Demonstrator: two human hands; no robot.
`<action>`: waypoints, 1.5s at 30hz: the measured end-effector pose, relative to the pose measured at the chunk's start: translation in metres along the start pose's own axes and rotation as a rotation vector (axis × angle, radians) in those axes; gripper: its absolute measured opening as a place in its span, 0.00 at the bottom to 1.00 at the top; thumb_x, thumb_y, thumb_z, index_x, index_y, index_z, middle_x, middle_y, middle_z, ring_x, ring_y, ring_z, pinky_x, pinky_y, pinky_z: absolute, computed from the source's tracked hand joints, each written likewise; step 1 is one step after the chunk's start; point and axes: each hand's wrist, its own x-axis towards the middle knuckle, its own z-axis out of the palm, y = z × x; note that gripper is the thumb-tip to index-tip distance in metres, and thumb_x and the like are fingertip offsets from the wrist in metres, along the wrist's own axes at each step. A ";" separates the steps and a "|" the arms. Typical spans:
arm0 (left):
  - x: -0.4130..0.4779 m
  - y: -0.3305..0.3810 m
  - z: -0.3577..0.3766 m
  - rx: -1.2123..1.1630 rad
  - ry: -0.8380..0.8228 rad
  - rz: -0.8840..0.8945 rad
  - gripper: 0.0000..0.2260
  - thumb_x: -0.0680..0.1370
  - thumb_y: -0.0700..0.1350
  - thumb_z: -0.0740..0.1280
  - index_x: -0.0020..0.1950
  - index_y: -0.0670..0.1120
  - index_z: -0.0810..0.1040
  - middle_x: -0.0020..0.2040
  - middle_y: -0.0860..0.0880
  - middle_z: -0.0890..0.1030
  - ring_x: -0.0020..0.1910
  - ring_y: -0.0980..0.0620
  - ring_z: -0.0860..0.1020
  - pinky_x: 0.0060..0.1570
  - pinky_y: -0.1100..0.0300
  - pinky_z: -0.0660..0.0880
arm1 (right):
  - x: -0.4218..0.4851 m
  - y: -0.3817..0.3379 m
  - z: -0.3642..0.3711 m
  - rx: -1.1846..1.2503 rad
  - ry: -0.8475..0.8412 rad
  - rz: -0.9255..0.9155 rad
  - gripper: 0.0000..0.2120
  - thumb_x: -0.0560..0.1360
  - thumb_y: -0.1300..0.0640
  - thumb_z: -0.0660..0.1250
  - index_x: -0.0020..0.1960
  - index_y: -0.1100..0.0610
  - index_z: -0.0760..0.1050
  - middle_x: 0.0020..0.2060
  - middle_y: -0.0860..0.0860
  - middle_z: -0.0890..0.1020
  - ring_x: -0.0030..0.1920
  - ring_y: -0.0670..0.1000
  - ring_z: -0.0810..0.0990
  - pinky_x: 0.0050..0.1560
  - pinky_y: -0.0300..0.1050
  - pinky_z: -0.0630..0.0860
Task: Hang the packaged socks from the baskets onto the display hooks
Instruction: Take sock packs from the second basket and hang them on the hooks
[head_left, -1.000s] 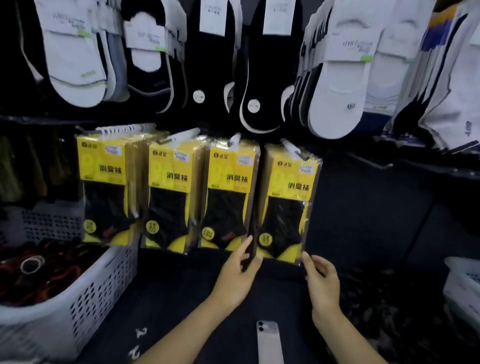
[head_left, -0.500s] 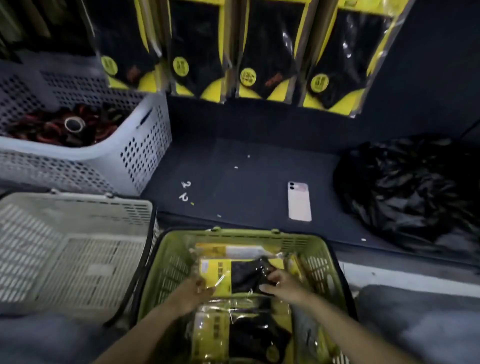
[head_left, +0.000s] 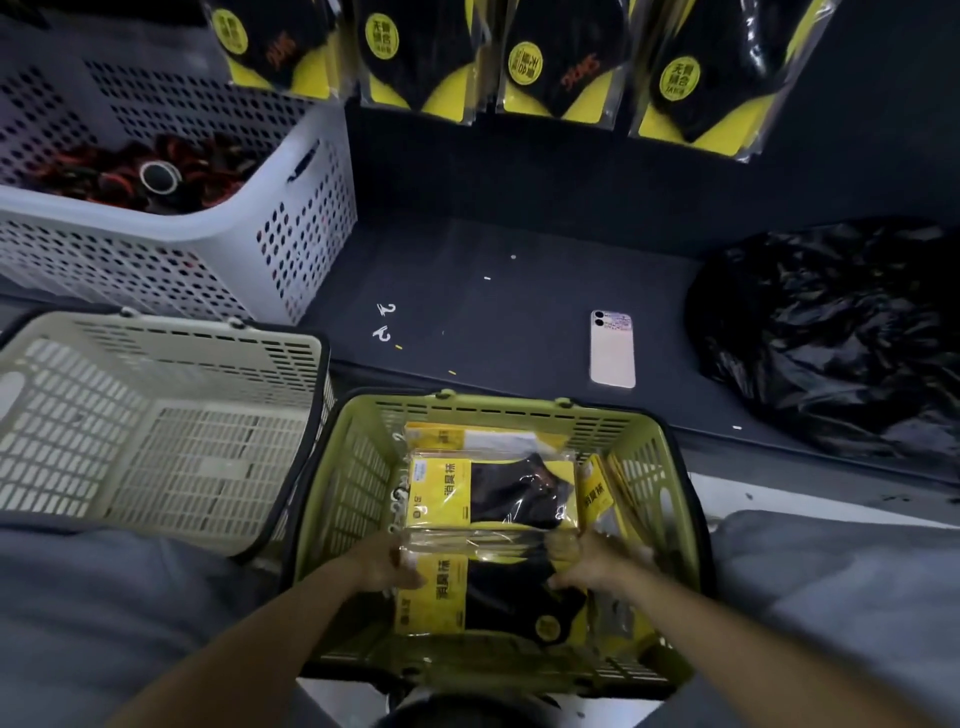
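Gripping a sock pack stack (head_left: 491, 540) by opposite edges, both hands (head_left: 384, 564) (head_left: 587, 564) inside green basket (head_left: 675, 467).

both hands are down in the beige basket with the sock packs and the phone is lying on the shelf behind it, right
Not quite. In the head view both hands, left hand and right hand, are in the green basket with the sock packs; the beige basket beside it holds no packs. The phone does lie on the shelf behind it.
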 end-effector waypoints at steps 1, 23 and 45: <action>-0.002 0.000 -0.001 0.011 -0.015 -0.027 0.24 0.73 0.52 0.72 0.66 0.46 0.72 0.60 0.48 0.78 0.58 0.50 0.77 0.57 0.59 0.73 | -0.001 0.002 0.002 -0.023 0.004 0.012 0.36 0.70 0.49 0.74 0.72 0.57 0.62 0.69 0.55 0.71 0.68 0.54 0.70 0.60 0.39 0.69; -0.097 0.187 -0.120 -1.029 0.262 0.759 0.34 0.71 0.55 0.69 0.72 0.46 0.61 0.65 0.49 0.75 0.61 0.55 0.76 0.57 0.59 0.77 | -0.071 -0.069 -0.128 1.354 0.069 -0.667 0.21 0.65 0.46 0.73 0.53 0.57 0.83 0.53 0.57 0.84 0.53 0.54 0.83 0.53 0.47 0.79; -0.156 0.289 -0.175 -0.787 0.747 0.955 0.17 0.65 0.60 0.70 0.51 0.56 0.78 0.45 0.64 0.84 0.46 0.65 0.81 0.36 0.77 0.73 | -0.184 -0.172 -0.248 1.001 0.715 -1.131 0.09 0.73 0.54 0.70 0.53 0.52 0.78 0.47 0.47 0.85 0.49 0.43 0.84 0.44 0.35 0.79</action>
